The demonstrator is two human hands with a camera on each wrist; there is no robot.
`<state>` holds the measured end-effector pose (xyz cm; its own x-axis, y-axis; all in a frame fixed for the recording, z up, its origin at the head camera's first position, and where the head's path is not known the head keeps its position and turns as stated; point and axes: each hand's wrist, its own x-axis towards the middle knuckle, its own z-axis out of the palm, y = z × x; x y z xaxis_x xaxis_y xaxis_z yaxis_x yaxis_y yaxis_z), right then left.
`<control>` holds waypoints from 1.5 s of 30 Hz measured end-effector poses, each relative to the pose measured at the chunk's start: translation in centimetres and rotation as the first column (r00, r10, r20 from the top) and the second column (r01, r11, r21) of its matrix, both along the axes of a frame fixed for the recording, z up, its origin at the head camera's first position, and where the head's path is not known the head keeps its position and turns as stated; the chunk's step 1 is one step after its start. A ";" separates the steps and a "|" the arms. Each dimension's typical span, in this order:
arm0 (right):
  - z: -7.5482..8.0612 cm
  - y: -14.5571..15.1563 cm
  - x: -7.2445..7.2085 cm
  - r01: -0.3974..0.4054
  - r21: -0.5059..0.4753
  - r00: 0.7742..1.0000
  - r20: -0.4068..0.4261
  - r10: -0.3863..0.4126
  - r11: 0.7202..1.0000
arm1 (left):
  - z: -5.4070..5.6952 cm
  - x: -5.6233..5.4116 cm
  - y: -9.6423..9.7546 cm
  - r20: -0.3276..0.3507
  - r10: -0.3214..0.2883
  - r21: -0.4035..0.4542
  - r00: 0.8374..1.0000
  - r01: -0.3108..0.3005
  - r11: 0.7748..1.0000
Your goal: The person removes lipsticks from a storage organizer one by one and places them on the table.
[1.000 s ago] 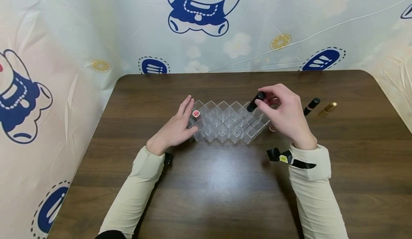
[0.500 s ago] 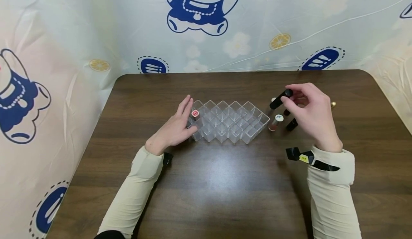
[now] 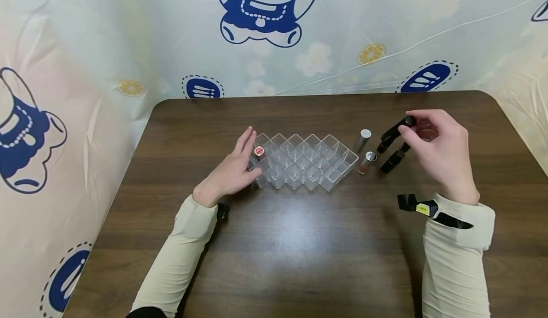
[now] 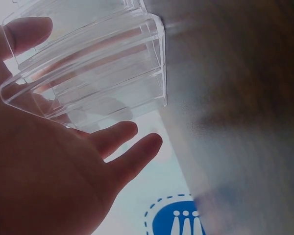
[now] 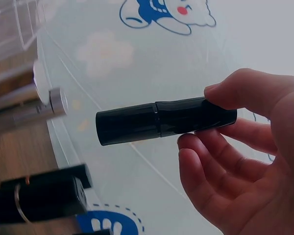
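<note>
A clear plastic lipstick organizer (image 3: 304, 161) with diamond-shaped compartments stands on the table. In its far-left compartment sits a lipstick (image 3: 259, 151) with a red-and-white end. My left hand (image 3: 229, 175) lies along the organizer's left end, fingers extended and thumb at its near corner; the left wrist view has this clear wall (image 4: 103, 73) close up. Right of the organizer, my right hand (image 3: 443, 149) pinches a black lipstick tube (image 5: 166, 117) between thumb and fingers, tilted above the table. Below it stand other black lipstick tubes (image 3: 393, 162), partly covered in the head view.
Two silver-capped lipsticks (image 3: 363, 137) stand between the organizer and the black tubes. The brown wooden table (image 3: 295, 251) reaches back to a patterned cloth (image 3: 334, 33) hanging behind it.
My right hand has carried the black lipstick tube rightward, from above the organizer's right end to above the other tubes, uncovering the silver-capped lipsticks. The gold tube is now hidden. My left hand stays put.
</note>
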<state>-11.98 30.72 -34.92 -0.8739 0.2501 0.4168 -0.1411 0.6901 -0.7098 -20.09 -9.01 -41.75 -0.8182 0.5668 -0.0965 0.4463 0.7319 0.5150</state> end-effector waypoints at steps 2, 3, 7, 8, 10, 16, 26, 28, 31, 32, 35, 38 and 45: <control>0.0 0.4 0.1 0.012 -0.005 1.000 0.003 -0.012 1.000 | 0.0 0.0 0.0 -0.001 0.002 0.001 1.000 -0.002 1.000; 0.1 0.5 0.1 0.017 -0.004 1.000 0.004 -0.017 1.000 | 0.0 0.0 0.0 0.000 0.003 0.001 1.000 -0.003 1.000; 0.2 1.2 0.4 0.041 0.006 0.999 0.013 -0.041 0.999 | 0.0 0.0 0.1 0.000 0.001 0.003 1.000 -0.001 1.000; 0.2 1.4 0.5 0.048 0.009 0.999 0.018 -0.048 0.999 | 0.0 0.0 0.1 0.002 0.003 0.002 1.000 -0.003 1.000; 0.3 1.8 0.7 0.065 0.011 0.997 0.030 -0.065 0.998 | 0.0 0.0 0.1 0.002 -0.001 0.002 1.000 0.001 1.000; 0.3 3.0 1.2 0.098 0.001 0.994 0.057 -0.098 0.995 | 0.0 0.0 0.1 0.006 -0.001 0.002 1.000 0.001 1.000; -0.1 4.2 1.5 0.074 0.031 0.991 0.113 -0.077 0.997 | -0.1 -0.1 0.0 0.018 0.006 -0.007 1.000 -0.006 1.000; -0.1 4.3 1.6 0.066 0.036 0.990 0.122 -0.070 0.997 | -0.2 -0.1 -0.1 0.016 0.005 -0.008 1.000 -0.005 1.000; -0.1 4.6 1.7 0.056 0.045 0.988 0.139 -0.062 0.997 | -0.2 -0.1 -0.1 0.016 0.002 -0.008 1.000 -0.002 1.000; -0.1 4.7 1.8 0.052 0.048 0.987 0.147 -0.058 0.998 | -0.2 -0.1 -0.1 0.017 0.001 -0.008 1.000 -0.001 1.000; -0.1 5.1 1.9 0.040 0.068 0.984 0.171 -0.051 0.997 | -0.1 -0.1 -0.1 0.019 -0.001 -0.008 1.000 0.001 1.000; -0.2 5.4 2.1 0.030 0.087 0.979 0.197 -0.047 0.996 | -0.1 -0.1 -0.1 0.019 -0.002 -0.009 1.000 0.002 1.000; -0.3 5.8 2.2 0.015 0.104 0.977 0.209 -0.037 0.994 | -0.1 0.0 0.0 0.016 -0.001 -0.009 1.000 0.002 1.000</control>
